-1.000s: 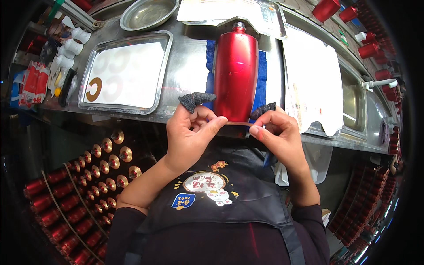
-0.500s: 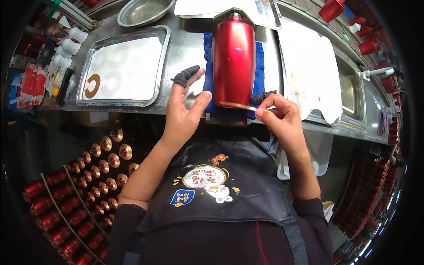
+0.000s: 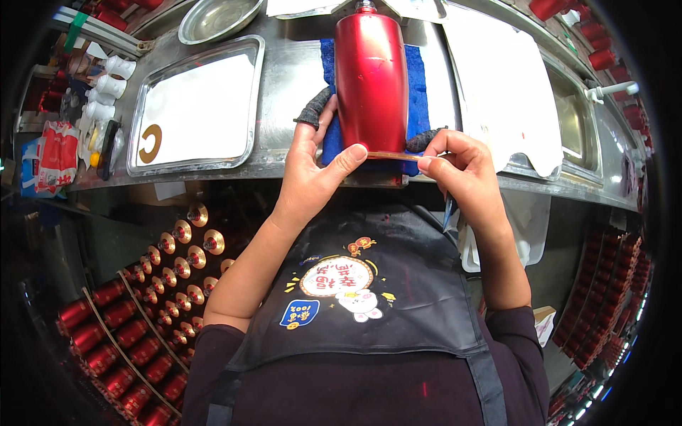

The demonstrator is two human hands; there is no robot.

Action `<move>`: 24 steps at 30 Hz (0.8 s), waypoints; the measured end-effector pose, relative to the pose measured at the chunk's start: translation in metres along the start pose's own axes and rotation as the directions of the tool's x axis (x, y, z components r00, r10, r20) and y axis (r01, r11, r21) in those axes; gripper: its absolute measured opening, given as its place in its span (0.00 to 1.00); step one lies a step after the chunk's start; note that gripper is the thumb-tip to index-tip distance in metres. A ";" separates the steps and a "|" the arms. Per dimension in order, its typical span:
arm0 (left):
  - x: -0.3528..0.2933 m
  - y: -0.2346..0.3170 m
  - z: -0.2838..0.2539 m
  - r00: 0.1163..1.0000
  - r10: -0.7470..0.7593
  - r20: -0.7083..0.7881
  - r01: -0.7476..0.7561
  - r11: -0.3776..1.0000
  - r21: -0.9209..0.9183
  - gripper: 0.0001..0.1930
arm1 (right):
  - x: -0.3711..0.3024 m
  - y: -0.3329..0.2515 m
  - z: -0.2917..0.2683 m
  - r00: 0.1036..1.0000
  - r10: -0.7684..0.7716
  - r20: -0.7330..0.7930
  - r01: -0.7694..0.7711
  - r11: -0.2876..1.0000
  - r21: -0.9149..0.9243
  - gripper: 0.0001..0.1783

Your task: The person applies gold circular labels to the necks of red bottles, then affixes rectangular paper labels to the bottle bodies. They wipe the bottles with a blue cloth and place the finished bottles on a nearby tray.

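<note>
Half a second ago the left hand (image 3: 312, 167) stood off to the side; now it has come in against the red bottle (image 3: 373, 78), its thumb reaching the bottom left corner.

From where I stand, the metal worktop (image 3: 295, 78) runs across beyond the person. On its left sits the shallow metal tray (image 3: 257, 92), bearing a white sheet (image 3: 202, 106). Further right, a blue cloth (image 3: 418, 78) lies under the bottle, likely to cushion its glossy surface and stop it rolling. The bottle lies on its side at the middle of the worktop, neck pointing away and base toward the person, which seems to put the bottom edge within easy reach.

The left hand is spread, fingers along the bottle's flank, apparently to steady it. The right hand (image 3: 469, 167) pinches between thumb and forefinger. Dark finger covers (image 3: 312, 110) show on both hands, perhaps for grip or protection. A slim bluish tool (image 3: 449, 213) juts below the right hand; how it is held I cannot tell.

One brown C-shaped piece (image 3: 157, 142) rests on the sheet. Slightest of all, a gold-brown strip (image 3: 393, 155) spans the base edge, its right end pinched and its left end at the left thumb, seemingly to keep it straight.
</note>
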State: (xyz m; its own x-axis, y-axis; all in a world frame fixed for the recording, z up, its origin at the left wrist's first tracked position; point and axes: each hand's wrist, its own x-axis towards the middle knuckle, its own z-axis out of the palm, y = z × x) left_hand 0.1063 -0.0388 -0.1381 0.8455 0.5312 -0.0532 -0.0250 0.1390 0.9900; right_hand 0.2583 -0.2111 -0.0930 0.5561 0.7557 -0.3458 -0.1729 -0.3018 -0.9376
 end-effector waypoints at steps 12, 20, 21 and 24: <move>-0.001 -0.001 -0.006 0.997 -0.074 -0.021 0.070 0.984 -0.162 0.37 | 0.002 0.006 0.001 0.999 -0.041 -0.008 0.041 0.999 -0.002 0.07; -0.007 -0.003 0.003 1.000 0.002 0.004 -0.002 0.998 -0.058 0.39 | -0.006 0.012 0.001 0.998 -0.060 -0.014 0.060 0.998 0.024 0.07; -0.008 -0.004 0.005 1.000 0.007 0.014 -0.006 0.999 -0.045 0.39 | -0.008 0.014 0.001 0.998 -0.061 -0.014 0.061 0.998 0.022 0.07; -0.010 -0.003 0.007 0.999 0.041 0.032 -0.040 0.999 -0.019 0.39 | -0.011 0.015 0.000 0.996 -0.084 -0.028 0.085 0.996 0.020 0.07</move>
State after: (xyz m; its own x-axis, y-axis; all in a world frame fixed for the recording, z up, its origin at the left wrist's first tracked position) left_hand 0.1014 -0.0505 -0.1399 0.8603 0.5098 -0.0087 -0.0692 0.1337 0.9886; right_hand 0.2498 -0.2239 -0.1030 0.5916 0.7617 -0.2642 -0.1412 -0.2247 -0.9641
